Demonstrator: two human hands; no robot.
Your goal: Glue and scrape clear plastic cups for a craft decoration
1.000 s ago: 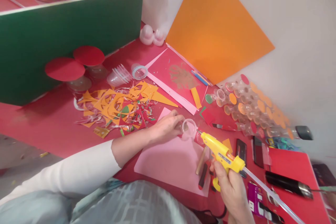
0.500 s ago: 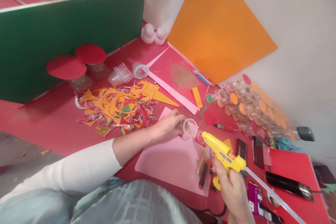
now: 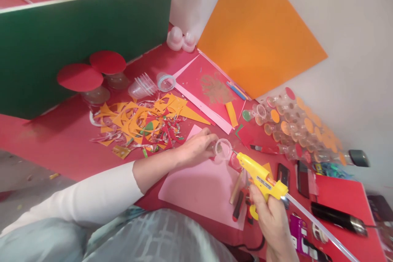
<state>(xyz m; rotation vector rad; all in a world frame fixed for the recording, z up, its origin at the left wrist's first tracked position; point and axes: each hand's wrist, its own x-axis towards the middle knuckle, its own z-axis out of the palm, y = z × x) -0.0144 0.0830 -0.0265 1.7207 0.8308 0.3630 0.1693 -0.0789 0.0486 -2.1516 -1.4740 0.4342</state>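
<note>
Left hand (image 3: 198, 145) pinched a clear round plastic cup (image 3: 220, 151) between its fingers over a pink paper sheet (image 3: 196, 190), seemingly steadying its open side toward the yellow plastic glue gun (image 3: 257, 175), which right hand (image 3: 270, 217) held in curled fingers, trigger pressure untellable.

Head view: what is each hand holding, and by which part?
Right hand: yellow plastic glue gun, by its handle. Left hand: clear plastic cup, by the end away from its rim.
</note>
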